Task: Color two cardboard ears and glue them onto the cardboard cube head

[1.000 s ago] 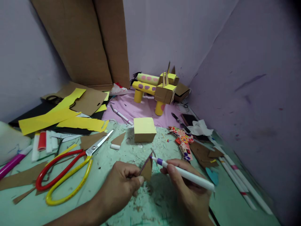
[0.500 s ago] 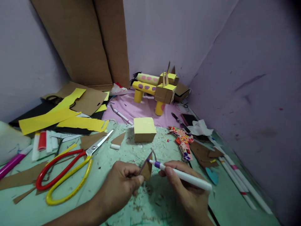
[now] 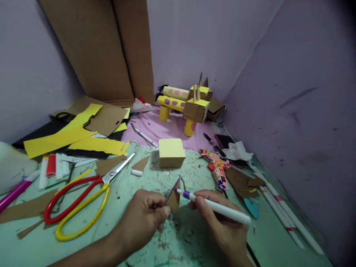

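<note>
At the lower centre of the frame, the left hand was pinching, thumb against bent fingers; at lower right, the right hand was curled around a white marker. Between them was the left hand's cardboard piece, its edge purple. The marker's tip, one second earlier near the piece's top, was now lower on this edge

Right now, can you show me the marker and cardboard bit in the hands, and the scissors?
Marker (image 3: 227, 211): head view, on its white barrel.
Cardboard bit (image 3: 174, 202): head view, on its brown face.
Scissors (image 3: 111, 174): head view, on the pivot.
</note>
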Action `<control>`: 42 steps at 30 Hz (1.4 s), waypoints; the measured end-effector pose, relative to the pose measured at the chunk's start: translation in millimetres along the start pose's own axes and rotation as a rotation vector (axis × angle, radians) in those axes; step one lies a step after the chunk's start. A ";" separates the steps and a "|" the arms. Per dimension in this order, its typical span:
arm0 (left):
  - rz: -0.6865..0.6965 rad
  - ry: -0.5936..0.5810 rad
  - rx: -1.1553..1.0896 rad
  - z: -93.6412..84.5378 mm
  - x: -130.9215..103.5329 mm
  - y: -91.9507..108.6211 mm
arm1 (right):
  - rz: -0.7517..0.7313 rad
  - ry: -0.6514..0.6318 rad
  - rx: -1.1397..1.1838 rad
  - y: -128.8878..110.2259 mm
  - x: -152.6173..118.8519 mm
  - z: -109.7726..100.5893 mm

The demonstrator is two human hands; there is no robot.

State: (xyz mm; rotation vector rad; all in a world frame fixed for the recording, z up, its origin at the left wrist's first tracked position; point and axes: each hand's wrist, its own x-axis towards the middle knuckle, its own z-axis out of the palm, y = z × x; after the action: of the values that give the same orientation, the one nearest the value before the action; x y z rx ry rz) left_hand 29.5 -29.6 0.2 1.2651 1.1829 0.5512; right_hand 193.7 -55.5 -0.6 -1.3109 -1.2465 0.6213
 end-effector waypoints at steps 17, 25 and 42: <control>-0.019 -0.003 -0.024 0.4 -2.7 12.4 | -0.013 -0.091 0.011 -0.3 -1.2 -0.2; -0.009 -0.001 -0.041 1.0 -3.0 8.0 | -0.019 -0.104 -0.002 -0.5 -2.0 0.3; -0.006 0.038 0.080 0.1 -2.2 2.2 | -0.031 -0.197 0.004 0.2 -3.5 1.5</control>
State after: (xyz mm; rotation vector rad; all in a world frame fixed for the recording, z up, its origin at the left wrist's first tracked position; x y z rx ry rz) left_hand 29.4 -30.9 3.0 1.3238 1.2500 0.5302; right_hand 191.4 -58.1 -2.1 -1.2475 -1.4219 0.7443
